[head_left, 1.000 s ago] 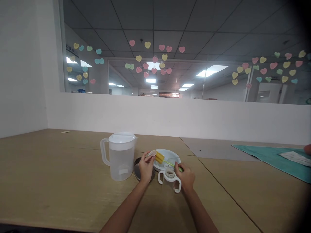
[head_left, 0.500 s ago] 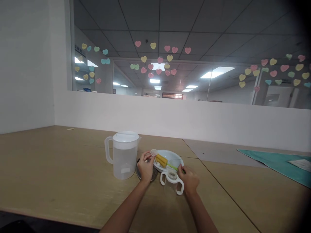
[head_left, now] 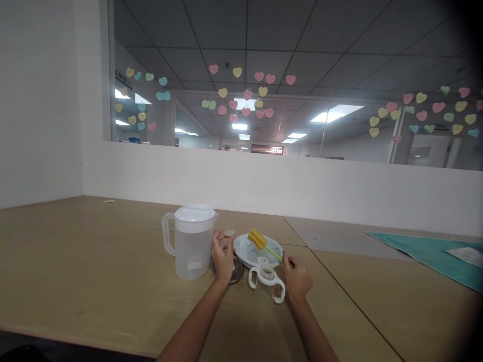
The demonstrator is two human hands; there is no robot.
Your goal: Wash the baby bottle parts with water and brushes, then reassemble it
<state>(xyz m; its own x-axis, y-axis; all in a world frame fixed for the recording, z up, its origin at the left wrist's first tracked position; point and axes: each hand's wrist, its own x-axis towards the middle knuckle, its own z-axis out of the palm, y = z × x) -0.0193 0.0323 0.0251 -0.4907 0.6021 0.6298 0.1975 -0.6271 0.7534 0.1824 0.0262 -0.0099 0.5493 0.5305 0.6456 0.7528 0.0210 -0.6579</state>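
My left hand (head_left: 223, 259) pinches a small clear round piece (head_left: 229, 233) above a dark round plate (head_left: 237, 271). Closed around the green handle of a yellow sponge brush (head_left: 257, 239) is my right hand (head_left: 297, 276). The sponge head is over a white bowl (head_left: 277, 257), which has water-like shine and a small pale ring (head_left: 262, 261) at its near edge. In front of the bowl stands a clear bottle with two white handles (head_left: 267, 281), its top uncovered.
A translucent pitcher with a white lid (head_left: 193, 246) stands left of my left hand. A teal cloth (head_left: 426, 254) lies at the right. Behind the table (head_left: 94, 261) are a low white wall (head_left: 234, 181) and a window.
The sponge brush has lifted and moved away from my left hand. My left hand has shifted slightly left with the clear piece, which now looks flatter.
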